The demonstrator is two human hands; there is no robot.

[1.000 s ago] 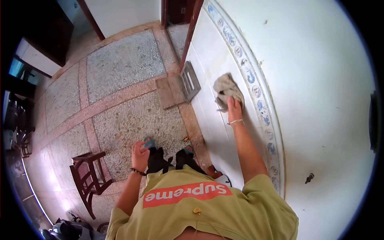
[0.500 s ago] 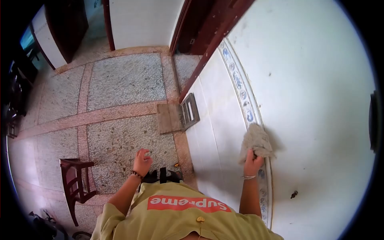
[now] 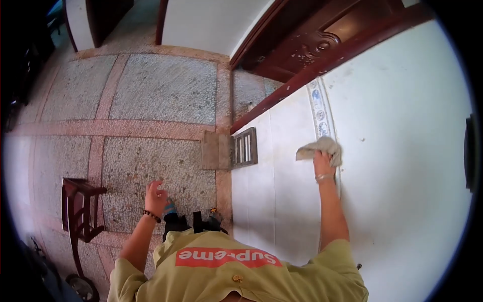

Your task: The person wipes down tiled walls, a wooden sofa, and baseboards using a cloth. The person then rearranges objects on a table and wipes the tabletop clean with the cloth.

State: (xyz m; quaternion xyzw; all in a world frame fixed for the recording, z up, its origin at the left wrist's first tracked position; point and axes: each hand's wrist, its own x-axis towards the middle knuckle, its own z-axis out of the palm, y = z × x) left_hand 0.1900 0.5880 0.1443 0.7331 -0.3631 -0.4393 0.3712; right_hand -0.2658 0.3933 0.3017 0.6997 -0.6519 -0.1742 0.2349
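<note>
A crumpled grey-beige cloth (image 3: 322, 147) lies against the wall over the patterned tile border (image 3: 319, 108). My right hand (image 3: 323, 163) grips its lower edge and presses it to the wall, a light bracelet at the wrist. Part of the border is hidden behind cloth and arm. My left hand (image 3: 156, 198), with a dark beaded bracelet, hangs in the air above the pebbled floor (image 3: 151, 166). Its fingers are bent but apart, and nothing is in them.
A small wooden stool or rack (image 3: 217, 150) stands on the floor against the white wall tiles (image 3: 254, 196). A dark red chair (image 3: 80, 206) is at the left. A carved red door (image 3: 327, 40) and its frame are at the top right. A wheel (image 3: 82, 288) shows lower left.
The view has turned, showing more of the door. From the lower tiles, my right hand has carried the cloth onto the border and then up along it. My left hand still hangs empty.
</note>
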